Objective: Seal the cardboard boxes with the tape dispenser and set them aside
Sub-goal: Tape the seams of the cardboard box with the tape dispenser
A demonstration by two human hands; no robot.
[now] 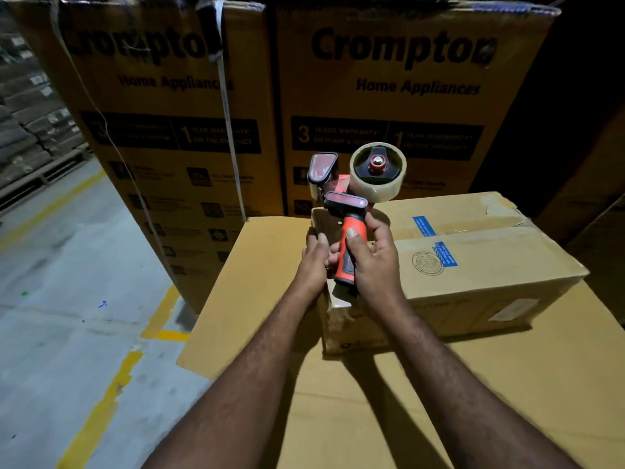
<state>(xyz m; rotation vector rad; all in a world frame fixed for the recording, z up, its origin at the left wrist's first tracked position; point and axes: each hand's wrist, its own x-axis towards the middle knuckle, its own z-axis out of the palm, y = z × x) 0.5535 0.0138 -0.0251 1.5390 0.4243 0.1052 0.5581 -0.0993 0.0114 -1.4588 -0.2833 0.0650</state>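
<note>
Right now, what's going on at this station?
A person holds an orange-handled tape dispenser in the right hand, over the near end of a small cardboard box whose top flaps are down. The left hand is at that same end, beside the handle; what it grips is unclear. The small box sits on a larger flat carton, with tall Crompton cartons behind.

I hold the orange-handled tape dispenser point(345, 202) upright, clear roll on top, over the left end of the brown cardboard box point(473, 265).
</note>
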